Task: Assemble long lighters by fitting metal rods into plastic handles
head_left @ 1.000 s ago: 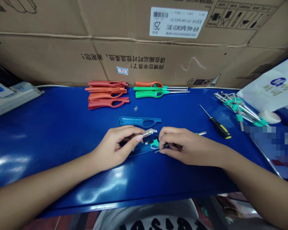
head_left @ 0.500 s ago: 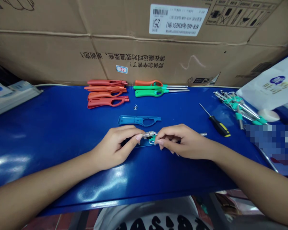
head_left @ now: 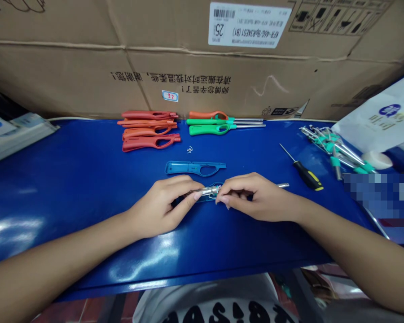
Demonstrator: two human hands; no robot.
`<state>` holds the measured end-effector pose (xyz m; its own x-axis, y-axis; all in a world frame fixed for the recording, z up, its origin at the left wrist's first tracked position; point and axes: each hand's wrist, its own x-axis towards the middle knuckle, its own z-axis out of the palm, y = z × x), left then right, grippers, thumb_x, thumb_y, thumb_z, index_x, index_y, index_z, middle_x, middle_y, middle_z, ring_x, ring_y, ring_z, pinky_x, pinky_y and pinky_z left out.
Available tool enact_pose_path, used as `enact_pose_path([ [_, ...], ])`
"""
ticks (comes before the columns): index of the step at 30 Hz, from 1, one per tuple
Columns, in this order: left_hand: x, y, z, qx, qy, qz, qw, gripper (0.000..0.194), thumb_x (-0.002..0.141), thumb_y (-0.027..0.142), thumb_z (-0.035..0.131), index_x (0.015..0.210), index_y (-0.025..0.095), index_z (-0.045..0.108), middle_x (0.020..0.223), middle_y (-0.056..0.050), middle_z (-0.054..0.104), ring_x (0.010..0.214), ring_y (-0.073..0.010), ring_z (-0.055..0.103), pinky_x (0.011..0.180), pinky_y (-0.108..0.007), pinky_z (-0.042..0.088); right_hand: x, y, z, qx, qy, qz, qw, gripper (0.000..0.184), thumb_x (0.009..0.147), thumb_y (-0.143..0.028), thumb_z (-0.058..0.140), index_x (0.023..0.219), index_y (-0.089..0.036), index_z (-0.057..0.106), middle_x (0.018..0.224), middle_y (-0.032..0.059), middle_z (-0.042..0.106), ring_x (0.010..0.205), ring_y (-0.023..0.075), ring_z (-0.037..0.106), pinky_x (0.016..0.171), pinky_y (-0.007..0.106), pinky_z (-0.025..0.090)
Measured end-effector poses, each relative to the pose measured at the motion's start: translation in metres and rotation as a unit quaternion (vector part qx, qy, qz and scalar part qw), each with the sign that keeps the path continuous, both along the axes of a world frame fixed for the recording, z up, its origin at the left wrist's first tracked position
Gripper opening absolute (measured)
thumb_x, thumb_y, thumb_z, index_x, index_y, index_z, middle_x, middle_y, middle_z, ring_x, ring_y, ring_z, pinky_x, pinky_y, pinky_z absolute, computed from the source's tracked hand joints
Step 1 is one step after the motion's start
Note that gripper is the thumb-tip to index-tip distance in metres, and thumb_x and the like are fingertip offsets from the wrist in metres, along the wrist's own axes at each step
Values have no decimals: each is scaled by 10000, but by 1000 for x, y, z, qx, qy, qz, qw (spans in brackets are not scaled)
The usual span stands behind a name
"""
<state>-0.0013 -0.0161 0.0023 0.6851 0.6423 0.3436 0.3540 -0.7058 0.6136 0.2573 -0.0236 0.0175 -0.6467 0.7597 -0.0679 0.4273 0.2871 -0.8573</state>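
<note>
Held between the thumb and fingers of my left hand (head_left: 164, 204) is a small clear gas tank (head_left: 208, 191), its valve end facing right. The fingers of my right hand (head_left: 256, 197) are pinched together at that valve end, beside a thin white tube; what exactly they grip is hidden. Beneath both hands lies a blue lighter shell half (head_left: 204, 199), mostly covered. A metal nozzle tube (head_left: 283, 185) sticks out past my right hand. Just beyond the hands, the other blue shell half (head_left: 179, 168) lies with its hollow side up.
Red and orange lighter shells (head_left: 151, 142) and assembled lighters (head_left: 208, 129) line the back, before a cardboard box (head_left: 87, 80). Tiny white pieces (head_left: 190, 150) lie nearer. To the right are a screwdriver (head_left: 308, 176), a pile of nozzle parts (head_left: 335, 146) and a white bag (head_left: 373, 121).
My right hand has moved left and slightly up, reaching the tank's valve end. The tank has tilted closer to level in my left hand. The shell below is more covered.
</note>
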Motion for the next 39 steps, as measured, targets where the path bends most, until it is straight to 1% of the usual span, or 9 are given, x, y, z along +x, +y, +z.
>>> enact_pose_path([
  [5,0,0,0,4,-16,15,1000,200,1014,212,543,1094,151,716,938,-54,740,811,-145,681,754,-241,526,0,1,-1,-19,2,-30,999,219,982,-342,598,914,-167,711,754,10,680,628,91,559,541,193,425],
  [10,-1,0,2,0,-33,36,999,160,984,224,587,1050,163,720,931,-48,753,797,-145,689,738,-245,531,1,1,-3,-90,43,-52,994,141,949,-297,625,996,-169,662,691,-28,615,507,65,531,459,177,450],
  [15,0,-1,4,10,-46,46,998,139,956,223,618,1023,159,722,890,-46,750,745,-138,670,693,-239,525,1,1,-5,-168,75,-60,981,180,878,-242,664,1041,-188,610,860,12,677,592,93,601,440,194,540],
  [17,1,-2,5,9,-48,51,997,139,953,225,621,1015,161,727,877,-39,747,715,-126,652,670,-229,518,0,1,-6,-178,83,-73,978,152,879,-253,668,1002,-186,611,845,11,683,578,88,592,435,195,546],
  [19,1,-2,5,2,-53,57,997,137,951,224,626,1009,163,734,861,-33,742,676,-111,628,631,-212,504,-2,2,-6,-177,87,-86,976,131,898,-280,662,973,-181,619,811,6,683,543,78,578,427,187,533],
  [22,1,-3,5,-22,-59,61,996,142,951,222,629,1008,156,741,842,-30,731,620,-89,589,561,-184,472,-3,3,-8,-166,93,-98,977,172,936,-339,637,960,-169,652,776,8,685,491,69,558,411,184,508],
  [28,3,-2,4,-61,-60,64,994,150,951,240,636,1008,157,746,863,-37,724,632,-89,599,548,-174,483,0,4,-8,-116,63,-96,987,285,978,-383,579,845,-154,683,726,7,656,445,48,494,388,179,392],
  [32,4,-1,4,-77,-65,66,993,154,953,248,638,1005,155,749,873,-42,725,635,-88,603,536,-167,479,-1,4,-6,-95,44,-91,990,299,969,-383,588,791,-158,672,713,4,649,470,54,488,425,195,377],
  [39,2,0,1,-72,-64,51,994,142,954,223,643,1022,150,743,879,-34,717,654,-77,605,567,-154,488,-2,4,-3,-86,46,-91,991,240,945,-365,615,866,-158,705,689,-9,656,477,62,485,479,222,383],
])
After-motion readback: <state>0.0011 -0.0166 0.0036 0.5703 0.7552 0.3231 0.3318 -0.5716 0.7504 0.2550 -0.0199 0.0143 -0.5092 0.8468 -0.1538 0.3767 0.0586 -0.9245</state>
